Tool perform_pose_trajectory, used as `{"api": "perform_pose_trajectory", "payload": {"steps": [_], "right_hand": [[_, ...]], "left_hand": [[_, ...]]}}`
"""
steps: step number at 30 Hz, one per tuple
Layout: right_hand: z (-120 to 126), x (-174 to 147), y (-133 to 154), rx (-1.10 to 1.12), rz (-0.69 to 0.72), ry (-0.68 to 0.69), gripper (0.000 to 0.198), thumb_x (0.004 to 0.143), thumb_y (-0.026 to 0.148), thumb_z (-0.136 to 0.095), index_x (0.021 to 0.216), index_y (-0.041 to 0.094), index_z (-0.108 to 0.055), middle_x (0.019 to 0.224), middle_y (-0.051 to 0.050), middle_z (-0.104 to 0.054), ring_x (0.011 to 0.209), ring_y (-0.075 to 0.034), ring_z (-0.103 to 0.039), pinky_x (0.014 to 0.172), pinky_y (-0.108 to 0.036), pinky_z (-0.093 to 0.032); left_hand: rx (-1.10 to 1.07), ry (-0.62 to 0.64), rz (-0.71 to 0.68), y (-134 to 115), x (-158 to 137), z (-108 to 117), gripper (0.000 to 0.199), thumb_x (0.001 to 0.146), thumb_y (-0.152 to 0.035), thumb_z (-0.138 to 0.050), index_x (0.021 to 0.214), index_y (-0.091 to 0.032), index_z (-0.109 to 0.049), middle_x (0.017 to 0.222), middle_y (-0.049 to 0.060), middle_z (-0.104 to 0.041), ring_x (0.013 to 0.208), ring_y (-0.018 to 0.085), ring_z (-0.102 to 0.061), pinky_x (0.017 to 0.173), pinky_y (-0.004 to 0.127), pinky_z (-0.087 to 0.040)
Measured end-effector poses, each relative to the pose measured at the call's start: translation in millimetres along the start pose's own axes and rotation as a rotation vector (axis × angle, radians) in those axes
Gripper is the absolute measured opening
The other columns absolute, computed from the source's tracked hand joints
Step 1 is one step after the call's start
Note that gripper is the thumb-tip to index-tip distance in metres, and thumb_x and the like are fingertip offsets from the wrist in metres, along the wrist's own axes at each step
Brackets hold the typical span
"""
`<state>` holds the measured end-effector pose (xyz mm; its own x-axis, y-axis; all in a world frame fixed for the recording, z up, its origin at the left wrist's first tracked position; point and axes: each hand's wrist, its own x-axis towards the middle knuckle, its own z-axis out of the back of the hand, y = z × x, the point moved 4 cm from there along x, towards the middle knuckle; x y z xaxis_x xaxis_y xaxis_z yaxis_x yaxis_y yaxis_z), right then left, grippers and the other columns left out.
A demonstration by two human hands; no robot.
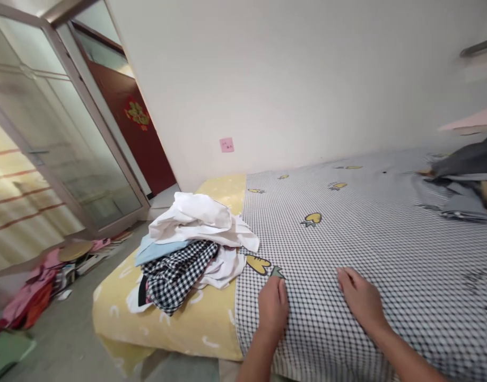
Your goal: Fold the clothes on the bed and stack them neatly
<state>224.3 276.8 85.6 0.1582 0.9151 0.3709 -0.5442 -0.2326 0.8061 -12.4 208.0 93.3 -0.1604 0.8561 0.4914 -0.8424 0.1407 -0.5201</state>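
Both of my hands are over the near part of a bed covered by a black-and-white checked sheet (307, 254) printed with yellow carrots. My left hand (273, 307) is curled into a loose fist near the sheet's left edge, and nothing shows in it. To its right, my right hand (361, 298) is also closed with nothing visible in the fingers. Left of my hands lies a heap of clothes: a white garment (196, 218) on top, a light blue one (158, 250), and a black-and-white checked garment (183, 273). The heap rests mostly on yellow bedding (211, 334).
Dark and grey items (466, 180) lie at the bed's far right. Pink and red clothes (40, 289) and other things lie on the floor at left, by a glazed door (76, 122). A white wall (307, 79) stands behind the bed.
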Motion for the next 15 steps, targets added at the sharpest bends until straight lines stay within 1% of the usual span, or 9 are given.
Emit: {"api": "perform_pose_trajectory", "payload": {"steps": [3,5,6,7,9,10,12,14,15], "right_hand": [[-6.3,7.0,-11.6,-0.021,-0.101,0.037,0.027,0.082,0.05,-0.05,0.075,0.026,-0.06,0.051,-0.001,-0.058,0.042,-0.02,-0.05,0.044,-0.031,-0.031],[-11.9,11.1,-12.0,0.108,-0.175,0.1,0.03,0.078,0.045,-0.053,0.095,0.026,-0.068,0.06,-0.002,-0.065,0.041,-0.02,-0.051,0.043,-0.031,-0.035],[-14.0,11.5,-6.0,0.219,-0.192,0.141,0.035,0.077,0.042,-0.054,0.103,0.025,-0.069,0.067,-0.003,-0.069,0.042,-0.019,-0.053,0.043,-0.032,-0.039],[-14.5,10.2,5.3,0.34,-0.184,0.179,0.037,0.077,0.041,-0.055,0.107,0.025,-0.07,0.074,-0.005,-0.071,0.045,-0.019,-0.056,0.045,-0.033,-0.044],[-9.0,1.3,42.0,0.559,-0.1,0.255,0.032,0.08,0.038,-0.057,0.105,0.026,-0.073,0.085,-0.007,-0.072,0.058,-0.02,-0.064,0.057,-0.036,-0.054],[-2.4,-6.1,65.0,0.621,-0.017,0.279,0.027,0.084,0.038,-0.057,0.102,0.028,-0.075,0.079,-0.006,-0.07,0.065,-0.021,-0.066,0.062,-0.036,-0.056],[10.4,-27.9,111.8,0.733,0.176,0.426,0.024,0.092,0.037,-0.055,0.1,0.031,-0.077,0.078,-0.004,-0.069,0.069,-0.02,-0.065,0.072,-0.037,-0.058],[20.0,-55.6,144.0,0.837,0.294,0.6,0.022,0.091,0.039,-0.058,0.093,0.033,-0.08,0.076,-0.003,-0.068,0.064,-0.017,-0.062,0.064,-0.032,-0.057],[22.9,-70.4,151.5,0.887,0.307,0.678,0.025,0.09,0.042,-0.057,0.088,0.034,-0.08,0.073,-0.001,-0.067,0.061,-0.015,-0.059,0.056,-0.028,-0.055]], "left_hand": [[0.101,0.085,-0.2,23.0,15.0,39.2,0.018,0.094,-0.023,-0.048,0.085,-0.024,-0.063,0.091,0.006,-0.07,0.083,0.021,-0.064,0.075,0.034,-0.048],[0.183,0.105,-0.308,41.7,36.4,75.5,0.02,0.089,-0.015,-0.051,0.097,-0.024,-0.068,0.105,0.008,-0.071,0.095,0.023,-0.065,0.089,0.039,-0.049],[0.243,0.093,-0.36,48.9,50.4,95.4,0.027,0.089,-0.012,-0.05,0.105,-0.025,-0.068,0.114,0.009,-0.07,0.104,0.024,-0.064,0.096,0.042,-0.048],[0.385,0.055,-0.442,52.6,65.8,115.5,0.034,0.09,-0.011,-0.047,0.113,-0.026,-0.068,0.121,0.01,-0.069,0.111,0.025,-0.062,0.102,0.044,-0.045],[0.652,-0.038,-0.545,53.2,100.9,152.9,0.04,0.093,-0.012,-0.046,0.124,-0.028,-0.065,0.13,0.012,-0.066,0.123,0.026,-0.059,0.109,0.047,-0.041],[0.751,-0.101,-0.534,51.3,120.2,170.5,0.043,0.094,-0.013,-0.044,0.129,-0.028,-0.063,0.135,0.013,-0.064,0.128,0.028,-0.056,0.112,0.05,-0.038],[0.883,-0.232,-0.431,45.9,157.1,200.8,0.048,0.095,-0.015,-0.039,0.138,-0.026,-0.057,0.147,0.015,-0.056,0.139,0.031,-0.047,0.116,0.057,-0.031],[0.963,-0.269,-0.297,44.3,186.6,220.6,0.054,0.095,-0.015,-0.034,0.146,-0.023,-0.049,0.161,0.016,-0.041,0.151,0.038,-0.03,0.118,0.066,-0.021],[0.996,-0.223,-0.233,46.4,197.6,225.8,0.055,0.095,-0.014,-0.031,0.146,-0.021,-0.049,0.163,0.016,-0.038,0.153,0.04,-0.024,0.117,0.071,-0.018]]}}
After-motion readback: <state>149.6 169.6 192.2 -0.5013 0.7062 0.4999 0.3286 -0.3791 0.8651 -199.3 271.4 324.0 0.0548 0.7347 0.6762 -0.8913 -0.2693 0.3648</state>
